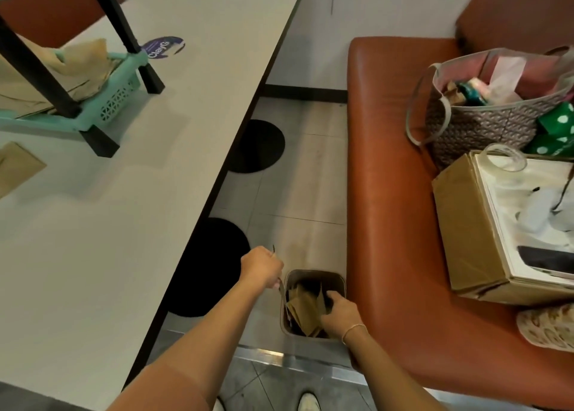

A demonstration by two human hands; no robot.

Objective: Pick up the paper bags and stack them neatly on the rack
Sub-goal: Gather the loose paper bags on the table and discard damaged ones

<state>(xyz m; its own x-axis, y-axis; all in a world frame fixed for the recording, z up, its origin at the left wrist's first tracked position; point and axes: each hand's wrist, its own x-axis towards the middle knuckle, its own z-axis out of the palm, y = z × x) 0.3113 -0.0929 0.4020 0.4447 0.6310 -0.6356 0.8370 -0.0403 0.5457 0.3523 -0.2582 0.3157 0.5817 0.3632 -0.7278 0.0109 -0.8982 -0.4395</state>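
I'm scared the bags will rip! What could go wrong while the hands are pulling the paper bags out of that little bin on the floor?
The paper bags sit crammed in the narrow bin, so the right hand gripping them might crumple or tear one. The left hand holds the bin only at its edge, so it could tip. The rack is up on the table, so loose bags might drop on the way.

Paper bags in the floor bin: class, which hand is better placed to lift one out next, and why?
The right hand. Its fingers are already curled on the paper bags inside the bin, while the left hand is at the bin's edge, gripping a thin strap.
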